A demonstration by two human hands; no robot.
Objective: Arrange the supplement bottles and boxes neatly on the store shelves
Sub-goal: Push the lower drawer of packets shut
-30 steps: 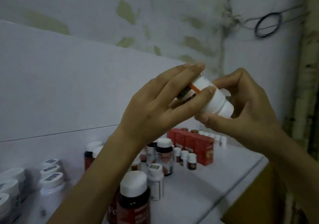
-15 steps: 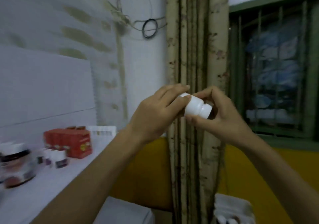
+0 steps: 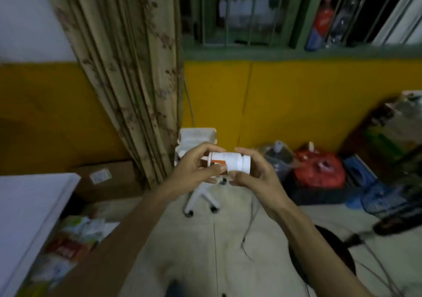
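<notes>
A white supplement bottle (image 3: pixel 230 163) with an orange label was held on its side in mid-air, in front of the person and above the floor (image 3: pixel 205 251), not on any shelf. It was pinched from both ends. The left hand (image 3: pixel 194 171) was curled round the labelled end, with its fingers (image 3: pixel 203 148) arched over the top and the thumb pressed against the underside. The right hand (image 3: pixel 255 175) was wrapped round the other end, which looked like the cap end, with its fingers (image 3: pixel 245 152) hooked over the top.

Directly behind the fingers a white plastic stool (image 3: pixel 197 136) was seen, its legs showing below the hands; much of it was hidden by the hands and the bottle. A beige flowered curtain (image 3: pixel 127 68) hung above and to the left of the fingers, in front of a yellow wall (image 3: pixel 308 97). A green barred window (image 3: pixel 246 52) was seen high above the fingers, with bottles (image 3: pixel 319 20) blurred on its sill.

A red bag (image 3: pixel 319 171) and a blue crate (image 3: pixel 367 182) were set on the floor to the right of the fingers. A thin cable (image 3: pixel 250 226) was trailed over the floor below them. To the lower left of the fingers, well apart, the corner of a white desk (image 3: pixel 27 205) was visible, with a cardboard box (image 3: pixel 109 177) beyond it and blurred packets (image 3: pixel 75 239) beside its edge.
</notes>
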